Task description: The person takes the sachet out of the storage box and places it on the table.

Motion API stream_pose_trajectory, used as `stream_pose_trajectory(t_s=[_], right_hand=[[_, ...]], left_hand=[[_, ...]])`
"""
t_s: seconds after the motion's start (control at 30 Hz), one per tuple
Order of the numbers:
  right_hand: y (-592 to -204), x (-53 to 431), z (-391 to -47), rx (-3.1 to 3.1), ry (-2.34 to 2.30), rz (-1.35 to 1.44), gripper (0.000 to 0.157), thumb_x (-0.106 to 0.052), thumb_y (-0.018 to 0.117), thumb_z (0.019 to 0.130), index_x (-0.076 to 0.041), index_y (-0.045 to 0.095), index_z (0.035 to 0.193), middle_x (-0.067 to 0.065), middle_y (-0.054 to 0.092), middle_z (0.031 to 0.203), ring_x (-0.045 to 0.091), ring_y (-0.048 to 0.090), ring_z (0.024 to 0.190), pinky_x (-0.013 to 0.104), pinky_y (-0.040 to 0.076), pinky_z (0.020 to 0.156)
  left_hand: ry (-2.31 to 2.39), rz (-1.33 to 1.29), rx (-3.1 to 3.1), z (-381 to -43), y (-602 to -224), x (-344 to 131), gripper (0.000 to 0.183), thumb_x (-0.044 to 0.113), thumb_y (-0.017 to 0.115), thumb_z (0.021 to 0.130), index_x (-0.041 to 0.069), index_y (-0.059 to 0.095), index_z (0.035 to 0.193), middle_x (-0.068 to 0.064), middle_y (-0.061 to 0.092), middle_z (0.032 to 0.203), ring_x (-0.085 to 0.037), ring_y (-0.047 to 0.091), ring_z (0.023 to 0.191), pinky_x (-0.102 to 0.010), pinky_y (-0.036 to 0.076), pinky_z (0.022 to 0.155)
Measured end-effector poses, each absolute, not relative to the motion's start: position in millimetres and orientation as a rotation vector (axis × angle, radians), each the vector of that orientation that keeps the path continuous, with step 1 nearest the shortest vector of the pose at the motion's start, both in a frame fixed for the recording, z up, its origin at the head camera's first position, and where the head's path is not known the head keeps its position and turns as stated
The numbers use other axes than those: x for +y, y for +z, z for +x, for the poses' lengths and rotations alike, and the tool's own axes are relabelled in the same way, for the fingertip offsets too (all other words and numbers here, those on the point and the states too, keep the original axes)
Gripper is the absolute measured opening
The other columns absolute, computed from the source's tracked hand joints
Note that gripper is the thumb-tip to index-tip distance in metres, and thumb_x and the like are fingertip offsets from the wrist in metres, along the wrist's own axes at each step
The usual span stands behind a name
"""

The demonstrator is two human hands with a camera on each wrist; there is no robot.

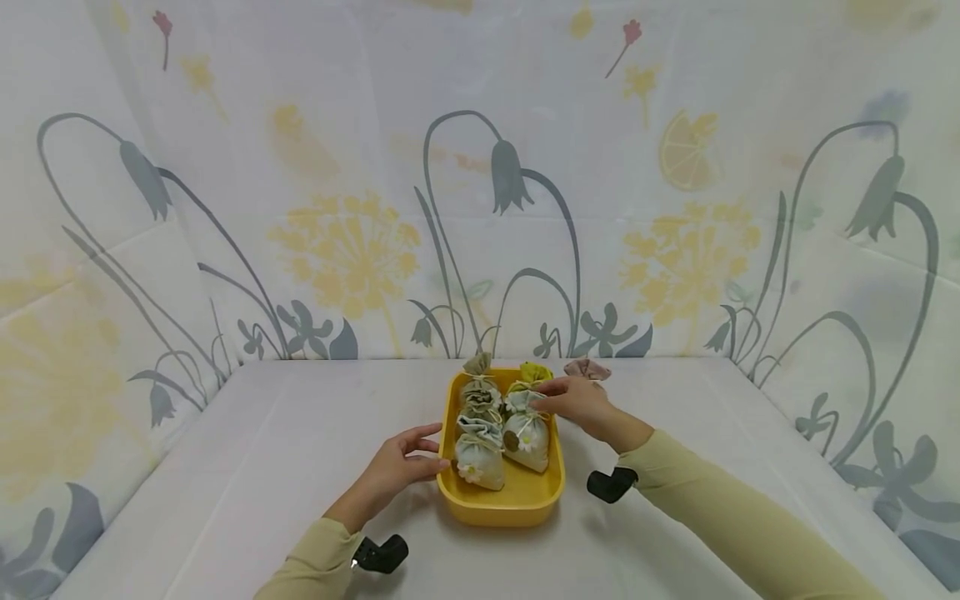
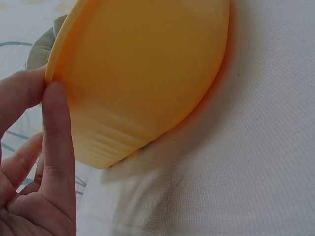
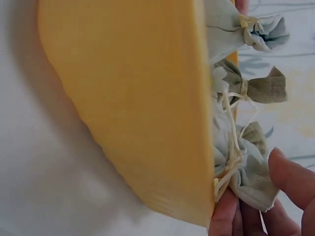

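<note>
A yellow plastic tub [image 1: 501, 515] on the white-covered table holds several small drawstring sachets. At its left side my left hand [image 1: 393, 467] pinches the rim between thumb and finger, with the other fingers spread apart. My right hand [image 1: 588, 410] reaches over the right side and grips the gathered top of a pale blue-grey sachet [image 3: 253, 184] between thumb and fingers. That sachet's body, with a white flower and a brown round tag, leans inside the tub. Beside it sits another pale sachet [image 1: 480, 460] with a white flower. Behind are olive sachets [image 1: 480, 396] and a yellow-green sachet [image 1: 535, 374].
A dusty-pink sachet top [image 1: 587, 369] shows past the tub's right rear corner, partly hidden by my right hand. Floral-printed cloth [image 1: 480, 250] hangs behind and at both sides of the table [image 1: 315, 417]. A black wrist camera [image 1: 611, 484] sits under my right sleeve.
</note>
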State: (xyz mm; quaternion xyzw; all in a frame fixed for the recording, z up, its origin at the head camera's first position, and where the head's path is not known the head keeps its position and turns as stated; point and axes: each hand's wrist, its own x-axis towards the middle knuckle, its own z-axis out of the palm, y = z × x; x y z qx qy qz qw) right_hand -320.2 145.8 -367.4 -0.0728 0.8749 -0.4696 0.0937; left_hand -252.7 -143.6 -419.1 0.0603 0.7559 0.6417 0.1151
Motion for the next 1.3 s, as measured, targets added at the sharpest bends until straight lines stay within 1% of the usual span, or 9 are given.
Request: stream_pose_trajectory(t_s=[0.1,0.37,0.53,0.6,0.77,0.83,1.07,1.2,1.3], right_hand=[[-366,145,-321,2.587,-1.364,-0.29,0.039,-0.022,0.068,0.086,-0.005,0.062,0.121,0.009,0.062,0.116,0.025,0.056,0.108,0.042,0.047,0.091],[-365,141,-318,2.486,-1.439,-0.372,0.031,-0.013,0.064,0.089,0.004,0.063,0.115,0.013,0.061,0.114,0.028,0.055,0.108,0.04,0.048,0.09],[-364,138,-315,2.497,-1.453,-0.335,0.027,-0.013,0.063,0.089,0.003,0.065,0.111,0.012,0.061,0.113,0.028,0.054,0.107,0.042,0.046,0.092],[-363,138,-313,2.515,-1.443,-0.319,0.026,-0.015,0.064,0.089,0.002,0.066,0.109,0.01,0.062,0.109,0.026,0.055,0.105,0.042,0.046,0.091],[-360,138,-307,2.505,-1.465,-0.362,0.026,-0.015,0.063,0.089,0.003,0.064,0.109,0.008,0.063,0.102,0.022,0.056,0.097,0.041,0.047,0.088],[-358,138,-305,2.486,-1.489,-0.391,0.027,-0.015,0.062,0.09,0.003,0.063,0.11,0.007,0.062,0.102,0.021,0.056,0.096,0.041,0.047,0.088],[-349,141,-294,2.46,-1.566,-0.444,0.03,-0.015,0.058,0.093,0.006,0.059,0.115,0.01,0.062,0.106,0.023,0.056,0.099,0.042,0.047,0.091],[-343,144,-288,2.453,-1.61,-0.417,0.028,-0.015,0.057,0.093,0.006,0.059,0.113,0.009,0.062,0.104,0.021,0.055,0.098,0.043,0.045,0.093],[-338,147,-283,2.419,-1.663,-0.44,0.028,-0.014,0.056,0.094,0.008,0.056,0.112,0.012,0.059,0.106,0.021,0.054,0.097,0.043,0.045,0.093]], left_hand=[[1.874,0.168,2.226,-253,-421,-144,0.063,0.015,0.073,0.081,0.005,0.045,0.137,-0.014,0.055,0.108,-0.02,0.063,0.086,-0.034,0.055,0.075],[1.877,0.163,2.21,-254,-420,-144,0.064,0.015,0.073,0.081,0.005,0.044,0.137,-0.014,0.055,0.108,-0.021,0.063,0.087,-0.034,0.055,0.075],[1.877,0.175,2.217,-255,-419,-143,0.064,0.014,0.072,0.082,0.004,0.043,0.138,-0.014,0.054,0.109,-0.022,0.062,0.088,-0.035,0.055,0.076],[1.879,0.168,2.214,-255,-419,-143,0.063,0.013,0.072,0.082,0.004,0.043,0.138,-0.014,0.054,0.109,-0.021,0.062,0.088,-0.035,0.055,0.076],[1.886,0.162,2.204,-254,-420,-143,0.064,0.013,0.073,0.081,0.004,0.043,0.137,-0.013,0.054,0.108,-0.019,0.062,0.087,-0.034,0.055,0.076],[1.887,0.162,2.201,-254,-421,-144,0.065,0.014,0.073,0.081,0.003,0.043,0.137,-0.013,0.054,0.107,-0.019,0.062,0.087,-0.033,0.055,0.076],[1.895,0.189,2.191,-252,-419,-144,0.065,0.014,0.073,0.081,0.003,0.042,0.138,-0.014,0.053,0.108,-0.019,0.062,0.086,-0.033,0.055,0.076],[1.891,0.184,2.201,-252,-420,-144,0.066,0.016,0.074,0.08,0.004,0.044,0.137,-0.013,0.054,0.107,-0.019,0.062,0.086,-0.033,0.055,0.077],[1.888,0.174,2.207,-253,-420,-144,0.067,0.017,0.075,0.079,0.004,0.044,0.137,-0.013,0.054,0.107,-0.019,0.062,0.087,-0.033,0.054,0.077]])
